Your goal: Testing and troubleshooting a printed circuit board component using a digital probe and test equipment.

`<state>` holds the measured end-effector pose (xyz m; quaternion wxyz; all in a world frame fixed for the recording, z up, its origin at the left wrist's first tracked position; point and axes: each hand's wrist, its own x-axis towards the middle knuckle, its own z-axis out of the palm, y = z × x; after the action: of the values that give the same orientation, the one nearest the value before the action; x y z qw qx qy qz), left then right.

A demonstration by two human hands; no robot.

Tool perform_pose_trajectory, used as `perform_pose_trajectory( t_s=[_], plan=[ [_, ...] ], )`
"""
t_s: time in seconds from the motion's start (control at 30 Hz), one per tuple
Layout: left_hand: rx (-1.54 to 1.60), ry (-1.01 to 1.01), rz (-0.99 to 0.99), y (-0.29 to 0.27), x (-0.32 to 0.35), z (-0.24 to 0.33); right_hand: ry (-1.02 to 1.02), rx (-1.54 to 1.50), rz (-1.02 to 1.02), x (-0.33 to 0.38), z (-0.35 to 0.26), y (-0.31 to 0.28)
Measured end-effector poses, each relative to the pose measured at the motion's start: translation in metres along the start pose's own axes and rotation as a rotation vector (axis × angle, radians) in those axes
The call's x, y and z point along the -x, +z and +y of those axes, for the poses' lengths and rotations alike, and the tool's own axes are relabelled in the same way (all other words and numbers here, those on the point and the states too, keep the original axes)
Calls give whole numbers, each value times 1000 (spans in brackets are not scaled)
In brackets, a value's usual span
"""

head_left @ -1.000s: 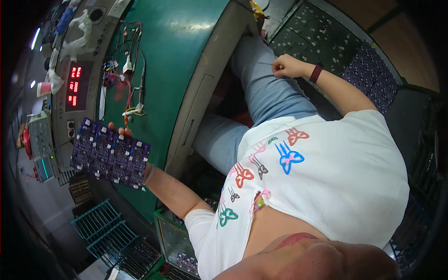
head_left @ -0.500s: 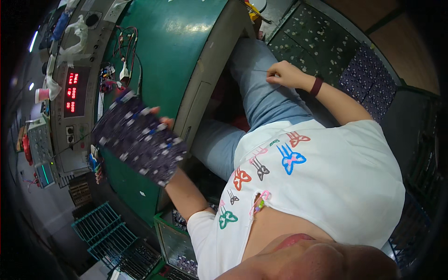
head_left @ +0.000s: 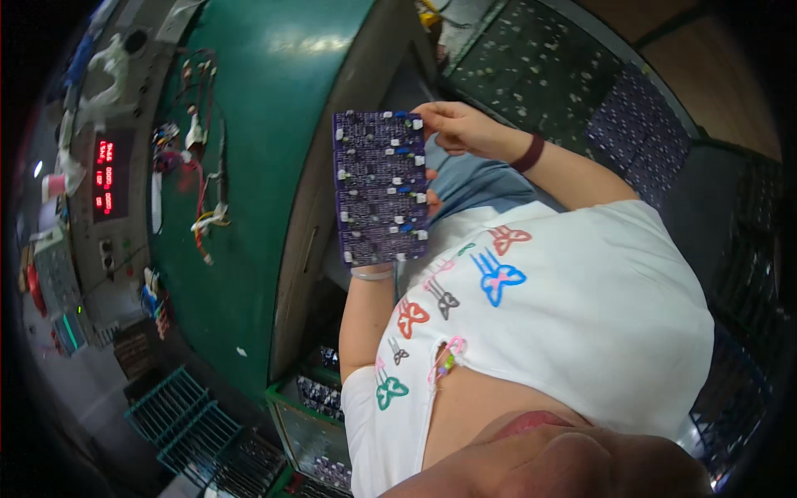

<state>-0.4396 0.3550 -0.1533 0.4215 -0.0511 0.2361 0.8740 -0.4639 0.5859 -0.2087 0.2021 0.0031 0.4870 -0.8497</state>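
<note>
Circuit board (head_left: 380, 189) right of cables (head_left: 222, 170)

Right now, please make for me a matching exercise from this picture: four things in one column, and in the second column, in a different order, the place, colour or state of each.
1. circuit board
2. wristband
3. wire rack
4. display

A. teal, toward the picture's lower left
B. purple, held in the left hand
C. lit with red digits
D. dark red

Pairs: 1-B, 2-D, 3-A, 4-C.

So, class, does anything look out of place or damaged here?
A small white scrap lies alone on the green bench top, like stray litter, away from the tangled leads. The held purple board shows no obvious damage.
</note>
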Motion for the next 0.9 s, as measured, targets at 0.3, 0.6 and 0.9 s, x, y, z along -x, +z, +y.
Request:
perform_pose_trajectory(
  t_s=[0.3, 0.6, 0.9],
  plan=[
    [-241, -294, 286, -83, -55, -39, 228, -266, 239, 27, 49, -109],
    [-133, -229, 253, -143, -16, -4, 186, -103, 1011, 169, 106, -296],
    [-87, -238, 369, -174, -3, 1, -54, -697, 1688, 301, 254, -306]
  ],
)
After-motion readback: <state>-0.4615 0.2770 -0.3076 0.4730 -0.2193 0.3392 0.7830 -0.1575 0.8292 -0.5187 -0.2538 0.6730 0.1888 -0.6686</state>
